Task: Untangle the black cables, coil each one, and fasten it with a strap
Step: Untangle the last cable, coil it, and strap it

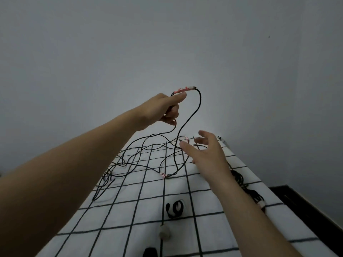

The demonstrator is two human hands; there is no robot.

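My left hand (165, 109) is raised above the bed and grips a black cable (187, 123) near its pink-marked end (183, 89). The cable loops up over that end and hangs down into a tangle of black cables (137, 162) spread on the checked sheet. Another pink-marked connector (163, 175) lies in the tangle, and a third (186, 139) lies farther back. My right hand (206, 152) hovers over the tangle with fingers spread, holding nothing. A black strap (174, 208) lies curled on the sheet nearer to me.
The white sheet with a dark grid (130, 210) covers a bed against a grey wall (167, 43). Coiled black cables (246, 186) lie along the right edge. A small pale lump (164, 233) and a dark object (150, 252) sit near the bottom. A dark frame (297, 199) borders the right side.
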